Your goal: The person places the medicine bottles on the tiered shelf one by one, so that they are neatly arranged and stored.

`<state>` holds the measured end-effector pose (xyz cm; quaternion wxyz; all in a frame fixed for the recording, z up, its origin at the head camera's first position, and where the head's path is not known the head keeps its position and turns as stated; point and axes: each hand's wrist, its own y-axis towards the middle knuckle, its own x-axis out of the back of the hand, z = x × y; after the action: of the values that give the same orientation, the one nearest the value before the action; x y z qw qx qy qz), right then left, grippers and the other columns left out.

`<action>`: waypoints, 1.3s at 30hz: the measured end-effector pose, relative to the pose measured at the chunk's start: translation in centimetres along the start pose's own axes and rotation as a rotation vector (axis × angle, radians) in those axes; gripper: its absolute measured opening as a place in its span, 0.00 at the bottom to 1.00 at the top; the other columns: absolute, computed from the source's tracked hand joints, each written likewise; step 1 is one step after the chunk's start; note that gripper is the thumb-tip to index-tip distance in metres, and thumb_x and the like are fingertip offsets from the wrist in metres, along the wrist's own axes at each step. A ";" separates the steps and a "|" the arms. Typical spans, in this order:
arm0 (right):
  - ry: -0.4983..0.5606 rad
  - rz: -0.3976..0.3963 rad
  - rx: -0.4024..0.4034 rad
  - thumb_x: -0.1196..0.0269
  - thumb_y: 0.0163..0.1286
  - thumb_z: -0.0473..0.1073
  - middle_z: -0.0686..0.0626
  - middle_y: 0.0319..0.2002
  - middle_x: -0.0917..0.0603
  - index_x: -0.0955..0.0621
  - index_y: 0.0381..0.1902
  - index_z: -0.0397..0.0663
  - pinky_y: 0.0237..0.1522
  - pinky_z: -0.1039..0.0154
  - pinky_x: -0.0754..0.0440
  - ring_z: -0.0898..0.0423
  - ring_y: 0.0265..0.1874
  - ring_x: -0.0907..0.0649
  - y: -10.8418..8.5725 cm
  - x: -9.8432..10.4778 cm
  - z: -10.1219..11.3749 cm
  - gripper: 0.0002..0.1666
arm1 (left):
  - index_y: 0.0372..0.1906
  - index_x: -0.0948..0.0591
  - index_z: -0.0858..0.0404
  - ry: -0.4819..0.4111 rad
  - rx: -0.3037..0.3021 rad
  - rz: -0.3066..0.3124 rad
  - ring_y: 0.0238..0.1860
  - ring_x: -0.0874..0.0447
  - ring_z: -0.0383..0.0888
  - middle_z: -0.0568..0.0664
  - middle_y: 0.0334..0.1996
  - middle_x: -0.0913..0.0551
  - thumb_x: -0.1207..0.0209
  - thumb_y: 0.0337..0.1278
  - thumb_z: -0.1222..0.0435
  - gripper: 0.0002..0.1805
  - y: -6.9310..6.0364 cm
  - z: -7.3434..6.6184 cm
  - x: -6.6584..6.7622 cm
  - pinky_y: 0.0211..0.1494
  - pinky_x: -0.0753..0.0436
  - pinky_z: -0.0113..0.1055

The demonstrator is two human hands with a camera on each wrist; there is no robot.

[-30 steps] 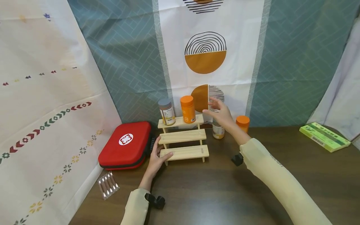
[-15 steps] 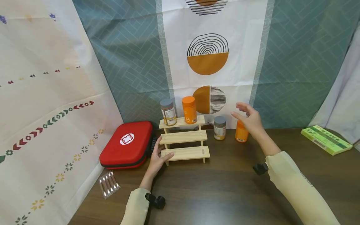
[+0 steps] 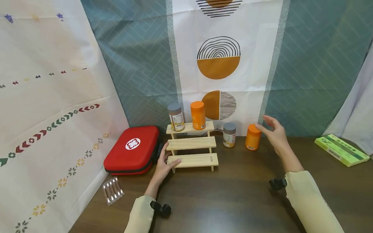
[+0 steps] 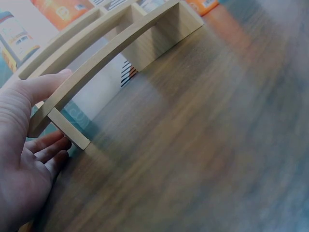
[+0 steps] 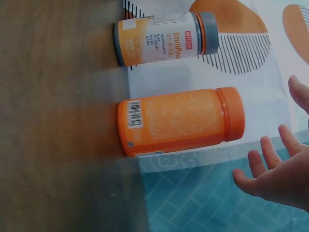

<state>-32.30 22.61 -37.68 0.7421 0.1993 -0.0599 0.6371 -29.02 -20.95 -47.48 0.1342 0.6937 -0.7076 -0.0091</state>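
Dark table before me, my left grip holding the wooden rack, I judge this a pick-up: my spread, empty right grip, just beside the orange bottle near the back edge, should close round it.

A dark brown wood-grain bench, glossy with light near its front, meets a teal cloth patterned like brickwork. Its white panel bears ochre circles with black lines. White cloth with chevrons and flowers hangs at left; pale fabric drapes at right.
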 end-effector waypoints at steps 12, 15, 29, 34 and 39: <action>0.033 0.104 -0.023 0.40 0.70 0.55 0.34 0.77 0.48 0.51 0.78 0.45 0.69 0.33 0.43 0.34 0.74 0.47 0.5 0.2 -0.6 0.49 | 0.78 0.50 0.46 -0.004 -0.018 -0.010 0.68 0.31 0.58 0.64 0.68 0.32 0.33 0.54 0.70 0.52 0.2 0.0 -0.1 0.55 0.25 0.29; 0.045 0.119 -0.050 0.40 0.70 0.55 0.34 0.77 0.49 0.51 0.78 0.45 0.70 0.34 0.45 0.34 0.74 0.47 0.8 0.2 -0.9 0.49 | 0.77 0.50 0.45 -0.014 -0.006 -0.011 0.70 0.33 0.57 0.63 0.69 0.33 0.33 0.54 0.70 0.52 0.2 0.0 -0.2 0.55 0.26 0.28; 0.110 0.156 -0.082 0.39 0.71 0.49 0.34 0.76 0.48 0.52 0.79 0.51 0.72 0.37 0.45 0.34 0.71 0.41 0.9 -2.0 -3.2 0.48 | 0.77 0.49 0.41 -0.004 0.014 -0.012 0.68 0.31 0.57 0.63 0.67 0.32 0.33 0.54 0.68 0.51 -0.1 0.3 0.2 0.52 0.24 0.26; 0.139 0.186 -0.119 0.40 0.71 0.46 0.35 0.77 0.51 0.52 0.79 0.52 0.72 0.34 0.48 0.33 0.73 0.43 0.7 -2.3 -4.1 0.47 | 0.77 0.49 0.43 0.038 0.023 -0.023 0.69 0.32 0.56 0.62 0.68 0.32 0.32 0.54 0.69 0.52 -0.6 0.4 0.4 0.54 0.26 0.28; 0.136 0.179 -0.108 0.39 0.71 0.49 0.36 0.77 0.50 0.50 0.78 0.52 0.72 0.35 0.47 0.34 0.73 0.42 0.8 -1.7 -4.2 0.47 | 0.76 0.49 0.38 0.031 0.018 -0.013 0.69 0.32 0.54 0.59 0.68 0.33 0.32 0.54 0.67 0.52 0.0 0.2 -0.1 0.56 0.26 0.30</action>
<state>-34.11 22.67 -41.89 0.6943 0.1091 -0.0612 0.7087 -29.08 -20.91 -47.69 0.1386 0.6996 -0.7009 0.0072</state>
